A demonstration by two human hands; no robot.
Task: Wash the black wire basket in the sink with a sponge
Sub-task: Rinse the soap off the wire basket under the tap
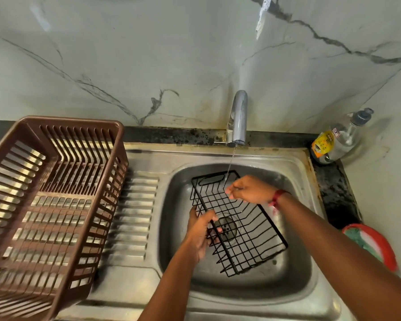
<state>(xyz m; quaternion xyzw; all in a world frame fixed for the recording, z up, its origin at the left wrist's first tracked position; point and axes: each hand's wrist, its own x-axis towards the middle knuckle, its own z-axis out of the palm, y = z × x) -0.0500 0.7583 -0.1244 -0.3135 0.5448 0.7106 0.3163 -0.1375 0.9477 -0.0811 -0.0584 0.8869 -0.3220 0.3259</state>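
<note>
Two bare forearms in view, no sleeves visible. Left hand (pixel 200 232): no rings, no watch, no band at wrist; short nails, as far as visible. Right hand (pixel 250 191): no rings visible; red thread band (pixel 277 197) wound round wrist, several strands, loose end hanging below wrist, blurred. No gloves on either hand. Rest of body out of frame.
</note>
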